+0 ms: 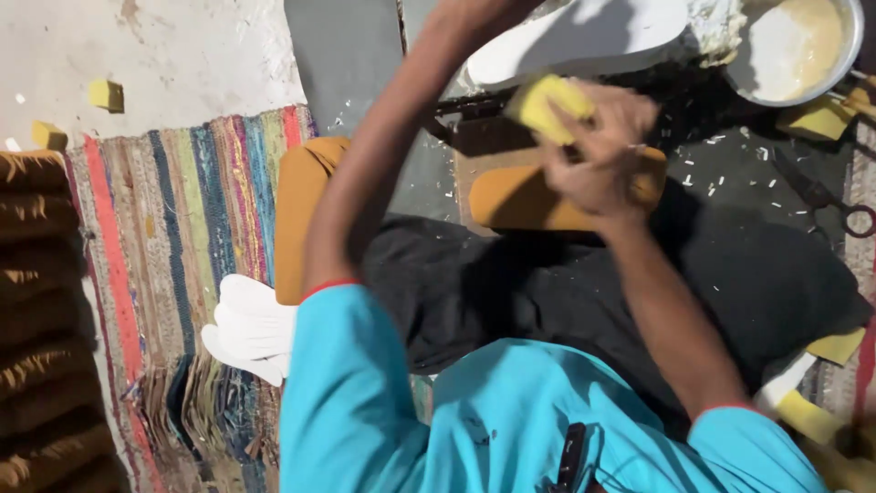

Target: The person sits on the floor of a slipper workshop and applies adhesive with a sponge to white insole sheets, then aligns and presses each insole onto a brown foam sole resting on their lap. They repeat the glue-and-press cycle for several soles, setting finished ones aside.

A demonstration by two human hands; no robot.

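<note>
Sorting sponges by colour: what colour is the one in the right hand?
Yellow. The sponge is gripped in the right hand, seen best in the head view.

A striped rug [182, 246] covers the floor at the left, with a stack of white soles [251, 330] on it. Two small yellow blocks [107, 94] sit on the bare concrete. A metal bowl [853, 46] of pale paste stands at the top right, scissors [844, 210] nearby.

Floor-level shoe workshop: soles [575, 41], glue bowl [803, 46]
</note>
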